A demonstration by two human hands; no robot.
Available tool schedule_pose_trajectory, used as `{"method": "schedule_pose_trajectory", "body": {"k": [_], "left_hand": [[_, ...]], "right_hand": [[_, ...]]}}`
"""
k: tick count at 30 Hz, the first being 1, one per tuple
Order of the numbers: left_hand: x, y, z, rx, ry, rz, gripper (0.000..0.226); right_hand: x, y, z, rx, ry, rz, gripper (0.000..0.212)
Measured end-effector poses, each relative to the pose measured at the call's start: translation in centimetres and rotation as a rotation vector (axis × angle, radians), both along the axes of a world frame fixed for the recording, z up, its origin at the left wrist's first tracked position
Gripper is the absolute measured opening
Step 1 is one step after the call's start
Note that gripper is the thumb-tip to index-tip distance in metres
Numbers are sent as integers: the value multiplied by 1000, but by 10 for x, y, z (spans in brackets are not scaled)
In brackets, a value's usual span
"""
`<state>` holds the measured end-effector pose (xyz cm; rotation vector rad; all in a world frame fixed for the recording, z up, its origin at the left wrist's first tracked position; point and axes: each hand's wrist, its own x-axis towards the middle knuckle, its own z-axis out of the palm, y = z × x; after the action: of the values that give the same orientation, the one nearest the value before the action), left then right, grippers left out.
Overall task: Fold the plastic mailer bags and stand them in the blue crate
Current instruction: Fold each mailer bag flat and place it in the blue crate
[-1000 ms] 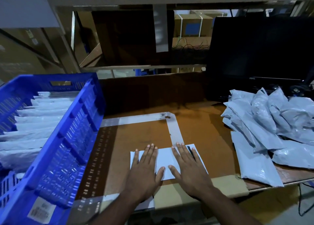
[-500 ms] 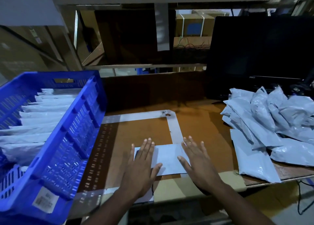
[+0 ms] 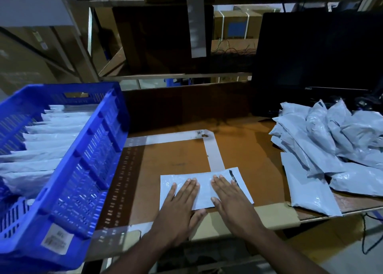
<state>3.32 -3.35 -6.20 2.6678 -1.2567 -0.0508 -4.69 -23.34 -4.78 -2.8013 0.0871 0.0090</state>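
Pale-grey plastic lies under flat, straight fingers [image 3: 191,183]: the left hand [image 3: 178,207] and right hand [image 3: 232,199] press a folded rectangular mailer bag [image 3: 205,182] onto the brown table [image 3: 182,157], gripping nothing. It looks light, limp and slippery; pinching its folded edges seems wisest before standing it in the blue slatted crate [image 3: 83,170] to the left.

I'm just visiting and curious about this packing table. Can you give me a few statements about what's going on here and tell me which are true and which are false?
1. Both hands lie flat on a mailer bag on the table. True: left hand, right hand.
2. The blue crate is empty. False: folded bags stand in rows inside.
3. A pile of unfolded bags sits at the right. True.
4. The monitor is switched on. False: its screen is dark.
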Motion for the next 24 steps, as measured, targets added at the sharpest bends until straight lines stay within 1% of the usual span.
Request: {"method": "schedule_pose_trajectory", "body": {"k": [2,3,5,7,8,9,11,13,14,15,17,20,22,24], "left_hand": [[2,-1,4,-15,29,5,77],[3,-2,9,-20,53,17,80],[5,-5,19,-39,97,57,82],[8,-11,29,-104,91,117,68],[11,-14,33,-139,92,142,60],[14,-17,34,-161,107,163,58],[20,-19,32,-112,108,175,66],[25,-16,22,-18,66,145,84],[27,-14,16,10,58,138,93],[28,-12,12,24,48,141,97],[29,-8,7,27,34,158,94],[29,-2,7,21,10,218,88],[28,2,8,8,28,240,85],[27,4,9,32,32,265,90]], "right_hand": [[4,-3,1,35,-23,-37,93],[7,-4,3,50,-59,-59,87],[16,-5,10,42,-159,-88,64],[27,-3,17,-7,-232,-91,42],[32,-1,19,2,-225,-95,40],[37,2,19,10,-205,-94,42],[41,8,10,-41,-169,-58,49],[39,11,-2,-140,-134,-15,55],[38,9,-5,-151,-101,1,58],[37,6,-8,-150,-87,9,62],[34,-4,-9,-109,-51,-15,71],[26,-19,-7,-122,-13,-74,84],[21,-27,-6,-136,18,-98,86],[19,-31,-6,-146,13,-134,88]]}}
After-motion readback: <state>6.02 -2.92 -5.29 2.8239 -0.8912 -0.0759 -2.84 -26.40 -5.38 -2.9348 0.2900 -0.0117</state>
